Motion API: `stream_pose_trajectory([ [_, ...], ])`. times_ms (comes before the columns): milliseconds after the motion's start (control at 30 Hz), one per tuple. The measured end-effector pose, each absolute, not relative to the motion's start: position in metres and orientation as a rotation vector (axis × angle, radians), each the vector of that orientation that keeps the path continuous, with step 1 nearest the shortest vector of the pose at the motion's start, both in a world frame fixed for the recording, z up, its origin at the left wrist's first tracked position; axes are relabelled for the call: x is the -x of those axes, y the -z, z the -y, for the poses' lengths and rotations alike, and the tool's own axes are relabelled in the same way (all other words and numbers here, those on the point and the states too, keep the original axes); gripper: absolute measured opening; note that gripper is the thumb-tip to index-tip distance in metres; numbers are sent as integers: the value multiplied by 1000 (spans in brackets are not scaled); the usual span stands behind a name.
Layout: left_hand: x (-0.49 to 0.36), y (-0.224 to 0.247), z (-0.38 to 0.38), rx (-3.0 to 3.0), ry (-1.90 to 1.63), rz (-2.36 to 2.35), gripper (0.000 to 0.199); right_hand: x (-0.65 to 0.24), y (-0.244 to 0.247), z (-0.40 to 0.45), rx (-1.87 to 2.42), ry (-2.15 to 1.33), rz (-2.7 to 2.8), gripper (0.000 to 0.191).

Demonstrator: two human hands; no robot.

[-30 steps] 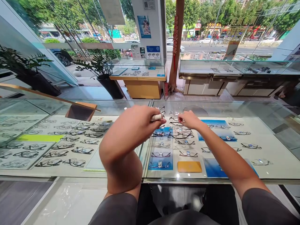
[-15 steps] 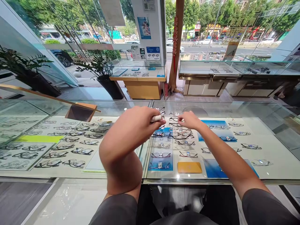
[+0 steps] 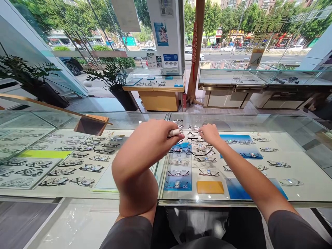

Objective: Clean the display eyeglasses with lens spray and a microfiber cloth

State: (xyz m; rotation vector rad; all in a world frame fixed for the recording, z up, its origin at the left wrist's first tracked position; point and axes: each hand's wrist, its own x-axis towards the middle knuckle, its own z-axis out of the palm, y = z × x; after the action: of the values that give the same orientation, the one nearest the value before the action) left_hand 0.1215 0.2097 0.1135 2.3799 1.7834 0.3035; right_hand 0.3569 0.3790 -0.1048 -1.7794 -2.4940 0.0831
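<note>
My left hand [image 3: 168, 133] is closed around a small white rod-like object [image 3: 174, 132], whose exact kind I cannot make out. Its wrist is bent, and the hand hovers over the glass display case. A white tip [image 3: 140, 122] shows behind that wrist; whether it belongs to the same object is unclear. Just to the right, my right hand [image 3: 209, 133] has its fingertips pinched together, and what is between them is too small to tell. Below the two hands appears a pair of dark-rimmed eyeglasses [image 3: 201, 151], larger than the neighbouring ones; I cannot tell whether it is held.
Rows of eyeglasses [image 3: 91, 168] lie inside the glass case on both sides. A yellow case [image 3: 210, 187] and a blue card [image 3: 255, 188] are near its front. A wooden-framed mirror or stand [image 3: 92, 124] is at left. Beyond are potted plants [image 3: 121, 93] and another showcase [image 3: 158, 98].
The camera view has shifted slightly, so the scene sits a little lower. Both hands keep nearly the same pose and place.
</note>
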Motion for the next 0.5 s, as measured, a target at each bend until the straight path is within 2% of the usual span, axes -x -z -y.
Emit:
stream_pose_trajectory([
  [233,-123,-115,-209,-2384,-268,-1797,36,-357,92,-376,1779,-231,2403,28],
  [500,-124,-115,-209,-2324,-355,-1891,35,-376,35,-354,1627,-566,2024,28],
])
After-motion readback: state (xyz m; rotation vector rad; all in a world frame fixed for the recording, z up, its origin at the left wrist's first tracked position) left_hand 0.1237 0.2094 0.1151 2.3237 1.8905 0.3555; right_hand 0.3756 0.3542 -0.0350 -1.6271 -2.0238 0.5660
